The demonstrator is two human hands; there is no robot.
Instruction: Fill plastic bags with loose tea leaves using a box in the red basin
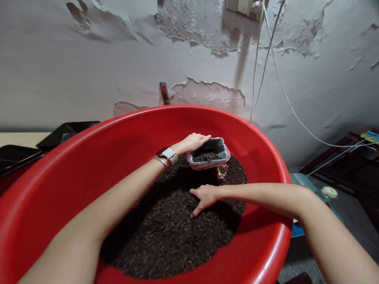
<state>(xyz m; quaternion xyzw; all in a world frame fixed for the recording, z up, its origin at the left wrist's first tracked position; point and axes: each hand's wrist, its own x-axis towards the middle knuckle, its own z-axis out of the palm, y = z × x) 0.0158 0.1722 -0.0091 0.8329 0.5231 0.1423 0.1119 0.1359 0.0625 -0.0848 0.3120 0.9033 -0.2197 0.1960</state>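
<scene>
So, grip first: the right hand has its fingers and thumb spread apart, palm down on the dark flaky stuff, which kinda looks like dry loose-leaf tea, and I don't see it grasping anything. A bit farther in, the left hand is clamped on the left rim of a small plastic-lined container, thumb side along the top edge, though some of its fingers are hidden so I can't tell exactly how they wrap. That container sits toward the far side of the pile, mouth tipped a little toward the camera, with some of the same flakes inside and the clear liner folded over its rim. Can't tell if its bottom is touching the pile. There's a small patterned red-and-pale thing peeking out just below it. Left wrist has a watch with a pale band plus a bracelet. All this is inside a big red tub, flakes covering much of the bottom. Off to the left are some black trays, over on the right some dark furniture, and behind it all a peeling wall with cables dangling from a socket.
</scene>
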